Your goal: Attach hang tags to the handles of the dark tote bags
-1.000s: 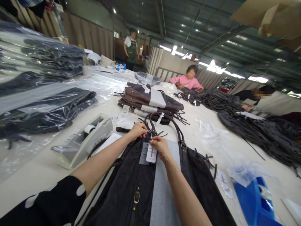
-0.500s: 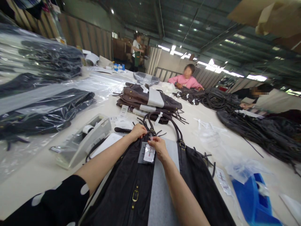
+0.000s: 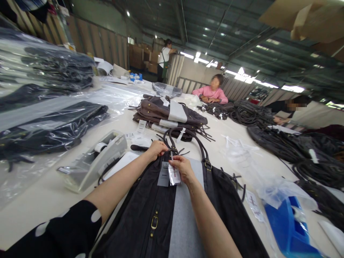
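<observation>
A dark suede handbag (image 3: 150, 211) lies flat in front of me with a grey paper sheet (image 3: 185, 222) on its middle. My left hand (image 3: 156, 149) pinches the base of the bag's handle strap (image 3: 200, 143) at the top edge. My right hand (image 3: 181, 167) grips a white hang tag (image 3: 174, 175) in a clear sleeve, beside a grey tag (image 3: 163, 174), both hanging from the strap by a thin tie.
A tape dispenser (image 3: 94, 161) sits left of the bag. Brown bags (image 3: 169, 114) are stacked beyond. Bagged dark goods (image 3: 48, 125) fill the left side. A blue dispenser (image 3: 290, 225) and clear plastic (image 3: 258, 175) lie right. Dark straps (image 3: 295, 147) and seated workers (image 3: 212, 92) are far right.
My right hand has turned the white tag edge-on and drawn it slightly toward the strap. A standing person at the back has walked to the right.
</observation>
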{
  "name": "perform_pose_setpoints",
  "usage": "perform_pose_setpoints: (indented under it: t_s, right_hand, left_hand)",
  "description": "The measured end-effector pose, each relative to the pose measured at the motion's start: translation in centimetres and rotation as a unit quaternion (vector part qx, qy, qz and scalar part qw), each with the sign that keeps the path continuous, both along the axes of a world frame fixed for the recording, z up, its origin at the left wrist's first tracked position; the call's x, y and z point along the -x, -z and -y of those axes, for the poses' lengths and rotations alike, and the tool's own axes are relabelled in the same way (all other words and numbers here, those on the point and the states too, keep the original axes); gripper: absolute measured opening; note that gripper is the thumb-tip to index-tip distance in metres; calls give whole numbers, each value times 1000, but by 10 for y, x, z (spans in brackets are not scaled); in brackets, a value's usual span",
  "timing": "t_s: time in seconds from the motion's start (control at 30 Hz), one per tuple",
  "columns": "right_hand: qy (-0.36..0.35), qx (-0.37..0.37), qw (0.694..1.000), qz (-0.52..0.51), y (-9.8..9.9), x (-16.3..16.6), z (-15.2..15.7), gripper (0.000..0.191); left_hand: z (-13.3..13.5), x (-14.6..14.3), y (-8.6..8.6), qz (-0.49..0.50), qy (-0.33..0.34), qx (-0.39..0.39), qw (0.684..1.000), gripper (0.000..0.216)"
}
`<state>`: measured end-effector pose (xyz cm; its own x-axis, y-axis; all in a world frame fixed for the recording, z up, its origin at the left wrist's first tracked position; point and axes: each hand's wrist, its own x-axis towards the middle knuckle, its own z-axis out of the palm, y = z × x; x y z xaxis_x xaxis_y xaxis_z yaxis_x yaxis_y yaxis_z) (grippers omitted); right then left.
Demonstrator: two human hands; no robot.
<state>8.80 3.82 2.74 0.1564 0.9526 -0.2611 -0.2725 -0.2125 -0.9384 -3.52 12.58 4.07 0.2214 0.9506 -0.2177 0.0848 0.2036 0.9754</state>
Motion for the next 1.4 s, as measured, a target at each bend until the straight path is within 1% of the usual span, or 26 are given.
perform_pose_setpoints:
  t_s: [0.1,0.23,0.33,0.5,0.67,0.8,0.93,1.1,1.3,1.4]
  right_hand:
    - [5,20,999,-28,-4,0,1,42]
    - [25,26,997,-69,-4,0,2,45]
    - [17,23,995,-96,-1,0,2,39]
    - [-28,37,990,-134,0,0,2,25]
    - [-34,57,985,-158,-3,2,3,13]
    - [-34,85,983,-156,-8,5,6,9]
    - [-46,99,983,-147,-12,8,9,9]
    - [-5,92,988,-125,-6,15,8,12]
    - [56,51,989,-126,0,23,2,14]
    - [71,32,989,-122,1,25,0,16]
  left_hand:
    - [-1,-1,0,58,-3,17,998,9]
    - [-2,1,-1,127,0,25,992,8]
    - [0,4,-3,164,14,31,986,9]
    - [10,11,-5,188,59,56,979,17]
    - [25,24,-3,180,92,58,978,22]
    - [37,35,-2,166,125,51,977,25]
    - [47,42,-4,116,147,35,982,26]
    - [58,48,-8,68,203,28,976,30]
    - [73,54,-20,29,256,33,966,39]
    - [82,52,-25,-3,265,32,964,45]
